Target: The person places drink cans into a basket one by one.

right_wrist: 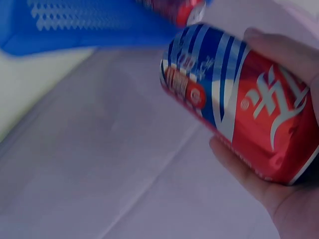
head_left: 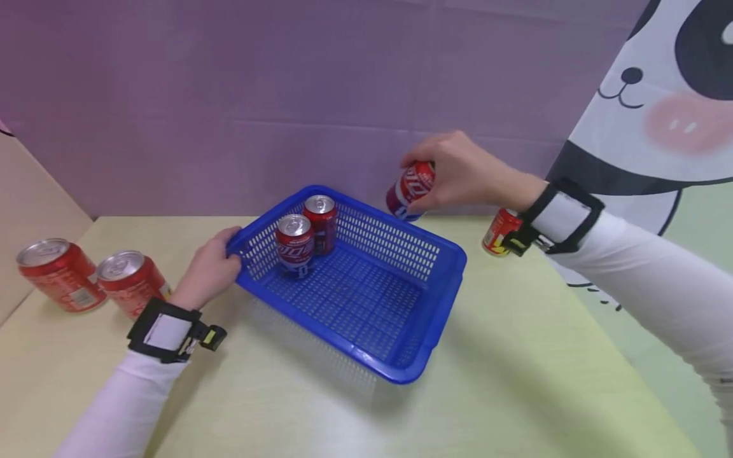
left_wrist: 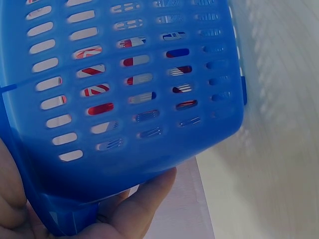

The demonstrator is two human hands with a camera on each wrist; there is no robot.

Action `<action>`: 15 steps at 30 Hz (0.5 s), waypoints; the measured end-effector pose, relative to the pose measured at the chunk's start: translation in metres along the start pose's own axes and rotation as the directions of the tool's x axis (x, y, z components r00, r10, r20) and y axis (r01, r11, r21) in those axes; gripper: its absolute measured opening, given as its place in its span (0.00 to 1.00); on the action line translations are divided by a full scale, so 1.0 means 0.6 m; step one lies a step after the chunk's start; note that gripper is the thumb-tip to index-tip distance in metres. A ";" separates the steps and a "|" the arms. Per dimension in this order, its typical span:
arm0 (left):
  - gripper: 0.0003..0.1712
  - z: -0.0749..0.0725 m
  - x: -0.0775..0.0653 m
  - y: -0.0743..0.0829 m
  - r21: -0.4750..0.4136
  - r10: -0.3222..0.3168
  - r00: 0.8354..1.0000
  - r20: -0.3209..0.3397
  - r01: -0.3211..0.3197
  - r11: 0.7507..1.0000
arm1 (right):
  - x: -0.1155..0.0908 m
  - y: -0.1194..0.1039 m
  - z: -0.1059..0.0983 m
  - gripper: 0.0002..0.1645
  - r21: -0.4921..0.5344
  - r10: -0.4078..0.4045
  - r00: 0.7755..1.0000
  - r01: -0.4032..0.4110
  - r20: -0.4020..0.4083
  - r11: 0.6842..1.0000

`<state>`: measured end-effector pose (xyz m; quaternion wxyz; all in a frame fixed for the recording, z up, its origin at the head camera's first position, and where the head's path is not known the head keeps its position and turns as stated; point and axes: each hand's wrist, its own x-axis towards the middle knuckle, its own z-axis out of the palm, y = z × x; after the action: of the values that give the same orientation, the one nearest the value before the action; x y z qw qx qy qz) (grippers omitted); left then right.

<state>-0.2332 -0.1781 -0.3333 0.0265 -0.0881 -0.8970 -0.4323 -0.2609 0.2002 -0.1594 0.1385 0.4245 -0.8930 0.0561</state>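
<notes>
A blue plastic basket [head_left: 366, 356] with slotted walls is held by its left rim in my left hand [head_left: 209, 270]. In the left wrist view, the fingers [left_wrist: 144, 204] curl at the rim below the slotted wall [left_wrist: 149, 164]. Two red soda cans stand inside at the left end, a front can [head_left: 294, 245] and a back can [head_left: 322, 222]. My right hand [head_left: 458, 172] grips a red and blue soda can [head_left: 413, 187], tilted, just beyond the basket's back rim. The right wrist view shows thumb and fingers around this can [right_wrist: 234, 99].
Two red cans, an outer one [head_left: 60, 273] and an inner one [head_left: 130, 283], stand on the table [head_left: 515, 356] at left. Another red can [head_left: 501, 232] stands near the right wrist. A purple curtain [head_left: 343, 76] hangs behind, and a panda-print cloth [head_left: 676, 95] is at right.
</notes>
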 end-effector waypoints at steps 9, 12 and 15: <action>0.35 0.012 0.000 0.005 -0.015 -0.020 1.000 0.005 0.020 1.000 | 0.060 -0.070 0.091 0.34 0.005 -0.073 0.926 0.077 0.370 0.997; 0.35 0.013 -0.001 0.009 -0.012 -0.018 1.000 -0.002 0.018 1.000 | 0.074 -0.078 0.113 0.33 0.013 -0.078 0.883 0.081 0.463 0.997; 0.35 0.015 -0.002 0.011 -0.005 -0.012 1.000 -0.013 0.012 1.000 | 0.086 -0.079 0.132 0.31 0.009 -0.089 0.847 0.099 0.523 0.995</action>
<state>-0.2309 -0.1674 -0.3340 0.0296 -0.0800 -0.8962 -0.4354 -0.2710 0.1143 -0.2208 -0.1029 0.4658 -0.8756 -0.0764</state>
